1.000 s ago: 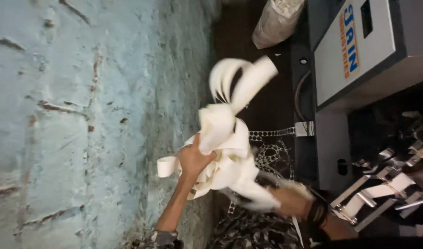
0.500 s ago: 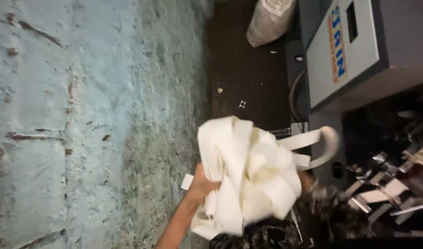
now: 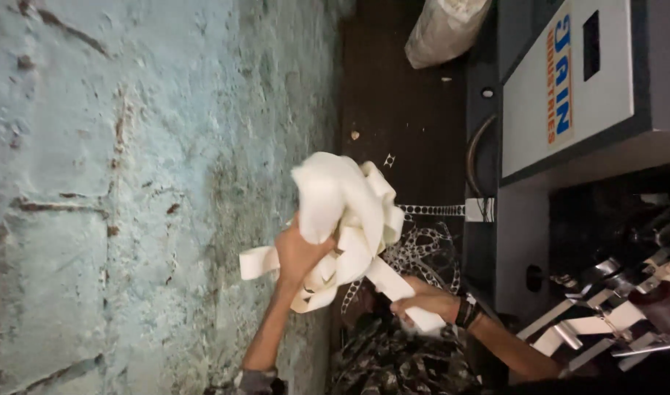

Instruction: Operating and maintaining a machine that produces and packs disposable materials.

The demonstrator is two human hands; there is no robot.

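Head view: a person's left hand point(image 3: 300, 252) clutches a loose bundle of wide white strip point(image 3: 346, 219), fingers closed into its folds, the bulk bunched above and just right of the palm. The right hand point(image 3: 421, 298), a dark band at its wrist, pinches a trailing length of the same strip that runs from the bundle down to it. Beneath both hands lies a heap of punched scrap webbing point(image 3: 404, 351) on the dark floor; a grey machine cabinet point(image 3: 569, 95) stands to the right of the right hand. Loose loops hang free near the left hand, and the bundle looks likely to slip, unravel or snag on the scrap below.
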